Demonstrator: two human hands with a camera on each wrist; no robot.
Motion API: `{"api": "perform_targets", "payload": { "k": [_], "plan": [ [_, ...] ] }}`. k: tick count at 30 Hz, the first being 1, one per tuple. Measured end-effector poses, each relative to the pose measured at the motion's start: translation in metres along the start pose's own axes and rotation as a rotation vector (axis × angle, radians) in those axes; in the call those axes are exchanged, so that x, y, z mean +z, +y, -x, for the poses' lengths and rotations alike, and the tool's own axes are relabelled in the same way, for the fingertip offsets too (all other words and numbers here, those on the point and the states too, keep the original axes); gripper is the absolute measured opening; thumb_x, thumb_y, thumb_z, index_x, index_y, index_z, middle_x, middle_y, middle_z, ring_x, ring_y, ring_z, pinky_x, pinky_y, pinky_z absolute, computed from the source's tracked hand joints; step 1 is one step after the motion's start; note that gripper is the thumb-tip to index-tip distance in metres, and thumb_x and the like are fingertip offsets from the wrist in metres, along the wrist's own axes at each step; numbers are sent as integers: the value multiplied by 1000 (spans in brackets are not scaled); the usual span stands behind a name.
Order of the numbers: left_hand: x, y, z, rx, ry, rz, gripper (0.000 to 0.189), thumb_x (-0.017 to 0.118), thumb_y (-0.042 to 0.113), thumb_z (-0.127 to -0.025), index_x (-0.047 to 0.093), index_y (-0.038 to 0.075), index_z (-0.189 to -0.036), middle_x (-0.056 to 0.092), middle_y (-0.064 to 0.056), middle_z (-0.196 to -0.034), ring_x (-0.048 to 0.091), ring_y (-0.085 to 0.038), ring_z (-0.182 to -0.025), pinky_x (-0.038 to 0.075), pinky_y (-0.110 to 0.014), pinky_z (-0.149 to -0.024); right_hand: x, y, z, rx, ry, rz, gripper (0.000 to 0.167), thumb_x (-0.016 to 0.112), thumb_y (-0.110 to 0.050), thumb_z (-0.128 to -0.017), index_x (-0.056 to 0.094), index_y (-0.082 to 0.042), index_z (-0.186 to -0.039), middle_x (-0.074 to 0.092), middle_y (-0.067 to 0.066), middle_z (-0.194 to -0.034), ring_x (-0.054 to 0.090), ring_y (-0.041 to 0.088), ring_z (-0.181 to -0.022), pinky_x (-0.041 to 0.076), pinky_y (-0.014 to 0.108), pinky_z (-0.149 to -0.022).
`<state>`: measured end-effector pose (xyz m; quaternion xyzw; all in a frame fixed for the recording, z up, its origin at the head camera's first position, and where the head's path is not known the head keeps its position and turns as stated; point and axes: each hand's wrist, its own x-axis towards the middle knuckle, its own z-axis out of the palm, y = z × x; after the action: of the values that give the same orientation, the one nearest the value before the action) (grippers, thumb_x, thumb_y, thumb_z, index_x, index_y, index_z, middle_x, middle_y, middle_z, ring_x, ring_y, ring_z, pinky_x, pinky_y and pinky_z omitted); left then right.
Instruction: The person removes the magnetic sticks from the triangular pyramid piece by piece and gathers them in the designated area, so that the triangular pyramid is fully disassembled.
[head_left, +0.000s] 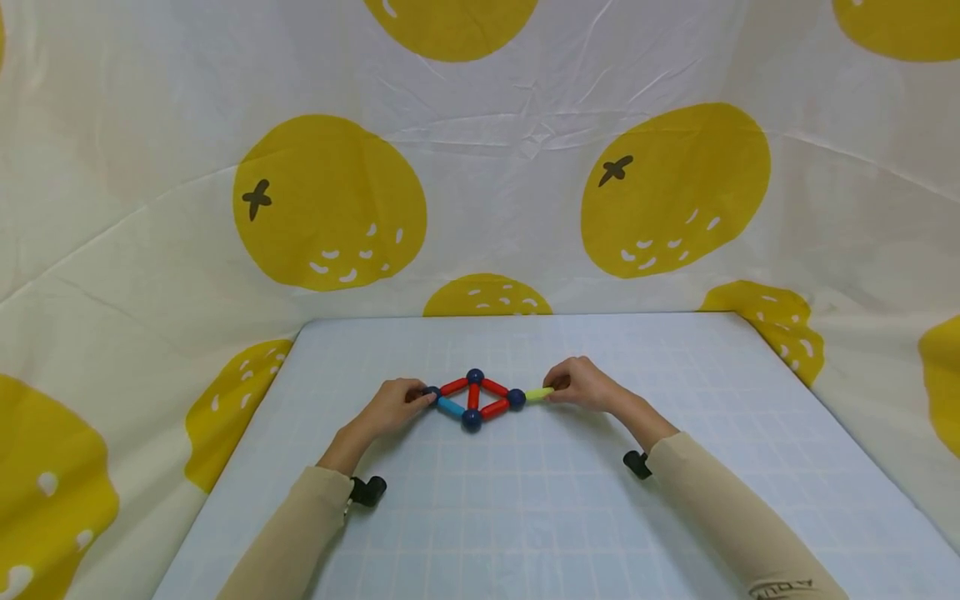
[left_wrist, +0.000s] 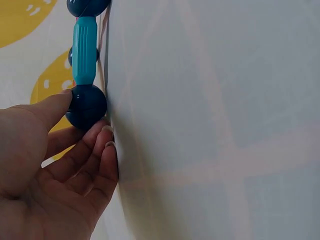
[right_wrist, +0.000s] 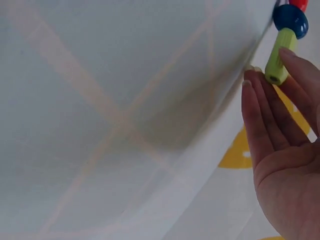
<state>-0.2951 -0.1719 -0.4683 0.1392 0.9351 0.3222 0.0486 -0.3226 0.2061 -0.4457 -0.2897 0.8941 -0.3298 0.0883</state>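
Note:
A flat diamond of magnetic rods and dark blue balls lies mid-table, with red rods [head_left: 495, 409], one crossing its middle, and a light blue rod [head_left: 451, 407] at the lower left. My left hand [head_left: 393, 407] pinches the dark blue ball [left_wrist: 86, 112] at the left corner, where the light blue rod [left_wrist: 85, 50] joins it. On the other side, my right hand [head_left: 585, 383] pinches the outer end of a yellow-green rod [right_wrist: 281, 55] between thumb and fingers. That rod's inner end meets the right corner ball [right_wrist: 291, 21]. Other balls [head_left: 471, 420] sit at the near and far corners.
A pale checked cloth [head_left: 480, 517] covers the table. Behind it and along both sides hangs a white curtain [head_left: 502, 208] with large yellow fruit prints. A dark wrist camera [head_left: 368, 492] sits by the left sleeve, another camera [head_left: 637, 464] by the right.

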Motion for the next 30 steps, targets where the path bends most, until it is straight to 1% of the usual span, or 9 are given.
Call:
{"api": "perform_targets", "payload": {
  "k": [4,14,17,20,25,30],
  "plan": [
    [0,0,-1,-7,2,-2,28,65,27,-102,72,4,-117,66,-3,-93,55,-19,-87,49,-36,-80,0,-1,-1,9,-5,7,14,80,-4,-87,77,0,-100,76,7,-94,68,15,-82,57,29,-77],
    [0,-1,0,-16,1,4,30,66,28,-102,72,4,-117,66,-4,-93,55,-19,-87,49,-36,-80,3,1,-2,24,-15,44,13,81,-6,-86,78,-3,-99,75,2,-91,65,11,-82,55,27,-76],
    [1,-1,0,-13,4,12,30,66,28,-102,72,3,-117,66,-4,-93,55,-19,-86,49,-36,-80,3,2,-1,11,-12,47,15,81,-7,-86,78,-3,-100,75,3,-93,64,11,-82,55,28,-76],
    [1,-2,0,-6,6,19,29,66,27,-101,72,3,-117,66,-3,-92,56,-19,-86,49,-35,-79,3,1,-2,-13,-5,48,20,82,-11,-87,78,-1,-103,75,4,-95,64,12,-83,54,29,-76],
    [2,-2,1,-8,4,26,29,66,27,-102,71,4,-118,64,-2,-90,55,-18,-85,48,-34,-77,3,-9,-5,-52,13,54,28,80,-17,-90,75,2,-111,75,8,-100,65,15,-87,55,30,-78],
    [2,-2,0,-12,1,25,30,65,28,-102,71,4,-119,63,-3,-90,54,-19,-85,47,-34,-77,3,-30,-12,-69,18,65,34,78,-20,-92,72,3,-117,74,14,-108,66,22,-95,56,35,-84]
  ]
}}
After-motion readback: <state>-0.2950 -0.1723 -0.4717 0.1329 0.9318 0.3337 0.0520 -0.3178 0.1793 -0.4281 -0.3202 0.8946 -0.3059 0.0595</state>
